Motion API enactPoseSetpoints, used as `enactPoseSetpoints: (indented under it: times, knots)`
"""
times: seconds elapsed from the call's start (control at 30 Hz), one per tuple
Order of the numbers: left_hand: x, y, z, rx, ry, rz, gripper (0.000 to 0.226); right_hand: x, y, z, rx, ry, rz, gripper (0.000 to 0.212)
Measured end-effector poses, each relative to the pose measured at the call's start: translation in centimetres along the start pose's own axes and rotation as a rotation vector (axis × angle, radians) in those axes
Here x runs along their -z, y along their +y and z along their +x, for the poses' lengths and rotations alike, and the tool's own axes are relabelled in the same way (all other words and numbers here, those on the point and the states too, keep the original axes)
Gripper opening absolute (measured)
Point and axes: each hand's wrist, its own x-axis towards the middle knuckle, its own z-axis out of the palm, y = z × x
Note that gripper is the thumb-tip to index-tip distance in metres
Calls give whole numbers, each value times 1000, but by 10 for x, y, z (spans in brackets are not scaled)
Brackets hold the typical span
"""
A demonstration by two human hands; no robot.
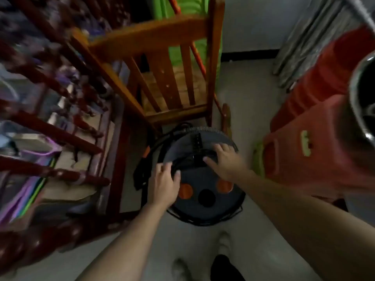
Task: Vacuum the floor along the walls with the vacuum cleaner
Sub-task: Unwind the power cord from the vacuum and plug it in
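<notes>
- At nine o'clock, a dark red wooden rack point(60, 128) fills the left side, its contents too blurred to name.
- Towards twelve o'clock, a brown wooden chair point(154, 37) stands with its slatted back facing the viewer, just behind the vacuum.
- At centre, a round canister vacuum cleaner point(203, 177) sits on the pale floor point(243, 94); it has a dark grey lid with two orange buttons and a black disc.
- At its nine o'clock edge, a black hose point(142, 171) loops down the side.
- Left hand point(165, 180): fingers and thumb are curled round the left end of the black carrying handle point(192, 159).
- Right hand point(225, 161): fingers are bent over the handle's right end, and the thumb is laid along it.
- At three o'clock, red plastic stools point(316, 151) stand just beside the vacuum.
- At the far right edge, a metal bowl point(363, 94) shows only in part.
</notes>
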Motion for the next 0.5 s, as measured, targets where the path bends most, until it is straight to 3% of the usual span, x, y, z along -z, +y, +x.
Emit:
enactPoseSetpoints:
  times: [0.1,0.2,0.27,0.33,0.5]
  knots:
    - [-34,-9,36,-39,73,31,52,-34,1,21,-20,24,19,73]
    - [-66,-16,50,-46,32,29,58,-63,1,16,-40,236,-50,67]
    - [-80,-22,44,-56,119,41,61,-70,2,10,-43,338,-57,66]
    - [-86,-24,35,-56,191,28,57,-73,1,4,-61,343,-65,66]
    - [-92,-25,-4,-82,154,0,51,-86,3,-35,-130,313,-88,64]
